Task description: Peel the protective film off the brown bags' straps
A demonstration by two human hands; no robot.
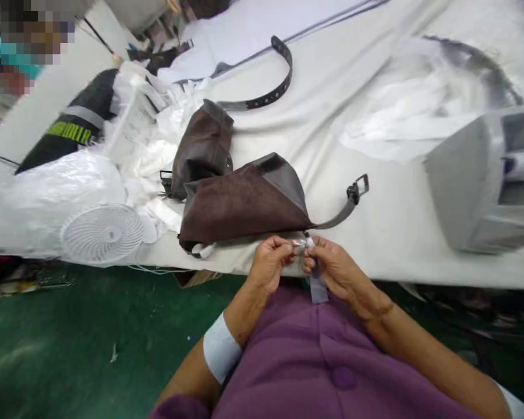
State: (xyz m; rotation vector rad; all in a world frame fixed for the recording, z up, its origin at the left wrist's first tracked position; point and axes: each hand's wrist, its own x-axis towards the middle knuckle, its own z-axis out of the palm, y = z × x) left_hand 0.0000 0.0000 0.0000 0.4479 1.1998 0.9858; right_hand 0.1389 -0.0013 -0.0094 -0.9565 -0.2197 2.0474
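Note:
My left hand (268, 261) and my right hand (332, 265) meet at the table's near edge, both pinched on a small grey strap piece (317, 285) that hangs down between them. Just beyond my fingers lies a brown suede bag (240, 203) with a grey strap and a buckle (358, 189) reaching right. A second dark brown bag piece (203, 145) lies behind it.
The white-covered table (375, 233) also carries a black perforated belt (275, 87), crumpled white plastic wrap (135, 134), a small white fan (102, 233) at the left edge, a grey machine (484, 180) at right and a dark roll (74, 122). Green floor lies below.

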